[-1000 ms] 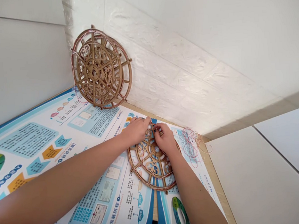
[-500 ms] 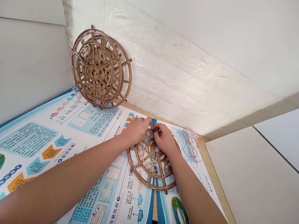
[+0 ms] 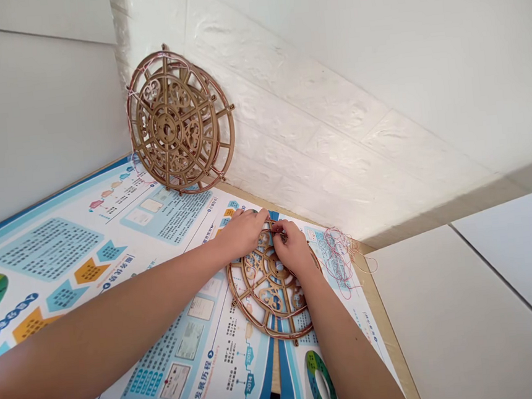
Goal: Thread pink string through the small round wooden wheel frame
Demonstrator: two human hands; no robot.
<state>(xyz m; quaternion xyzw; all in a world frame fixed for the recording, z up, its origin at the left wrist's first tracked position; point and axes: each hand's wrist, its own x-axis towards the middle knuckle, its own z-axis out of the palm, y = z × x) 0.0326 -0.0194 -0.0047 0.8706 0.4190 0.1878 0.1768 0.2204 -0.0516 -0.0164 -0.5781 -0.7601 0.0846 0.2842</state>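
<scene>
The left hand [image 3: 243, 232] and right hand [image 3: 296, 249] are holding the top of a wooden wheel [image 3: 268, 302] side by side, almost touching, on a poster [image 3: 47, 250]. Loose thread [image 3: 340, 255] is lying beside it, and a second wheel [image 3: 178, 123] is leaning against the wall [image 3: 313, 158].

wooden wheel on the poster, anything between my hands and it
Nothing visible stands in the way: the left hand and right hand are both on the upper part of the fretwork wooden wheel. The tangle of red thread lies to the wheel's right, not between them.

this seems an office or small work room: a printed chart poster [image 3: 47, 250] lies on a wooden desk [image 3: 387, 332] beside a white brick-pattern wall panel [image 3: 317, 145].
</scene>
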